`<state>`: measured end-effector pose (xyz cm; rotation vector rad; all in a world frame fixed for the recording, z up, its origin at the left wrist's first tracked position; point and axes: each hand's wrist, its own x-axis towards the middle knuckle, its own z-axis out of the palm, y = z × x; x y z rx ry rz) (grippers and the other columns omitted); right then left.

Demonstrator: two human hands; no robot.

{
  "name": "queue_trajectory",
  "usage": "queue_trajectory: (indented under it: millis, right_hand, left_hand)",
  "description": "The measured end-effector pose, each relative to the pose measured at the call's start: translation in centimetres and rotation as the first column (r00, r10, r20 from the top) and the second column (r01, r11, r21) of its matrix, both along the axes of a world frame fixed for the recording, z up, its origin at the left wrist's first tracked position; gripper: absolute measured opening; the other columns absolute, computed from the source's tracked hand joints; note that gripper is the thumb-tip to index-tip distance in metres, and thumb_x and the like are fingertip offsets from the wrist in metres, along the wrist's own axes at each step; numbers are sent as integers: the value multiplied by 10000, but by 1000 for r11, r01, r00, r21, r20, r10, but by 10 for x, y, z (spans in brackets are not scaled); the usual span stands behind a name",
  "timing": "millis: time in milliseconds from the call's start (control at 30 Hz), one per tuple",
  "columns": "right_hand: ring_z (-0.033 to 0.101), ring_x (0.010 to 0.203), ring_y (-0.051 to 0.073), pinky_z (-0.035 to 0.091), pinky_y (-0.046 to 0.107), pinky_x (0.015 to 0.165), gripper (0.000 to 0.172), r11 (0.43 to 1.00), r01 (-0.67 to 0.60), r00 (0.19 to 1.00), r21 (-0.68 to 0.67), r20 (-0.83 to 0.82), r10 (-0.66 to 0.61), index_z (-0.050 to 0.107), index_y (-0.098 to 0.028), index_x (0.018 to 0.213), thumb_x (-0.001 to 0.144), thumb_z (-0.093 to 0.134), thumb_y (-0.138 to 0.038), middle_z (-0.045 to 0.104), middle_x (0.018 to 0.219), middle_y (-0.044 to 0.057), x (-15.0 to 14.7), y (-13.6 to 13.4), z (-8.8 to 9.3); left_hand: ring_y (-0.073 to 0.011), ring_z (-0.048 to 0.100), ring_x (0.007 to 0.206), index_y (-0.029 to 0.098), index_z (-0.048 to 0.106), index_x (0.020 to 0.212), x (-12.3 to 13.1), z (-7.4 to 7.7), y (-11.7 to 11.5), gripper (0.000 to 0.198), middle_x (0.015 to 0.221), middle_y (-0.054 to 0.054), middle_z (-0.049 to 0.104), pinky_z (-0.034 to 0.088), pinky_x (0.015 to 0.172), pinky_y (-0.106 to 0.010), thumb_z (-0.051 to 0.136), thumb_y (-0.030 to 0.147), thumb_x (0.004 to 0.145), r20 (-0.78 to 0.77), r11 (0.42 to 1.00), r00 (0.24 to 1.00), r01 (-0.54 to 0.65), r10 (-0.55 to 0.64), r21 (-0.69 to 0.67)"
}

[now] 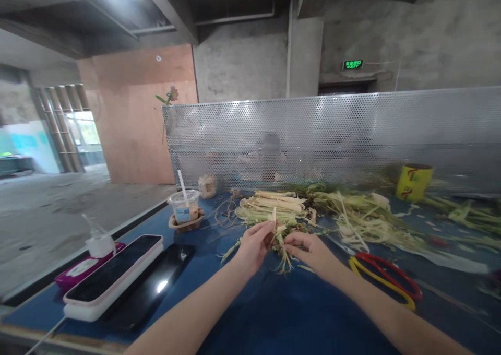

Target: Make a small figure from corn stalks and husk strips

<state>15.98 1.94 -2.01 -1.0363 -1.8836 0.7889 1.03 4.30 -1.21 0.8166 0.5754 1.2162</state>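
Observation:
My left hand (256,244) pinches a pale, narrow stalk (274,215) upright between thumb and fingers. Just right of it, my right hand (307,248) is closed, its thumb and fingertips together beside green, frayed leafy strands (285,261). Whatever lies between those fingertips is too small to make out. Behind both hands lies a bundle of cream-coloured peeled stalks (276,202), laid side by side. A loose heap of green and pale husk-like leaves (360,216) spreads to its right. Scissors (385,276) with red and yellow handles rest near my right forearm.
On the left stand a lidded cup with a straw (183,209) in a cardboard holder, a phone on a white block (115,271), a dark flat device (156,287) and a purple item (84,271). A yellow roll (415,182) stands before the perforated metal panel (332,135).

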Motion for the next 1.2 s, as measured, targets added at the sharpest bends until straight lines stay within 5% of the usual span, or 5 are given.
queue_trajectory:
  millis: [400,600,800,967,1200]
  right_hand:
    - [572,703,189,419,295,716,440,986,159,987,51,-28,-158,597,-184,686,842,302,-471,627,663,37,14,5,4]
    - [493,496,145,380,257,524,466,969,243,970,34,16,-244,485,-195,475,822,349,-474,501,472,0,11,4,2]
    - [492,447,130,388,247,511,491,938,341,936,68,70,-345,510,-193,512,843,276,-471,488,425,-3,27,10,12]
    - [552,537,153,401,262,571,381,894,432,859,121,244,-449,548,-190,593,817,346,-423,567,496,8,66,20,29]
    - [583,629,171,387,265,597,120,963,265,749,58,616,-243,609,-197,652,674,613,-315,650,657,21,79,9,31]
  left_hand:
    - [-52,462,414,113,587,560,6,-9,-3,274,474,14,552,340,434,-172,736,342,533,-223,996,973,78,-68,36]
    - [-52,422,396,88,640,615,7,-19,-11,259,469,-1,551,280,401,-171,744,307,524,-511,949,841,285,-180,136]
    - [-71,441,486,101,677,764,2,-10,-36,265,593,-36,586,356,472,-173,571,338,706,-796,736,577,617,-182,279]
    - [-94,503,565,135,701,808,-3,-5,-47,218,658,-40,609,417,560,-170,582,266,679,-880,416,457,830,-129,370]
    - [-106,524,581,146,704,806,1,-5,-50,194,664,-51,630,434,565,-166,581,217,673,-909,339,416,859,-25,384]
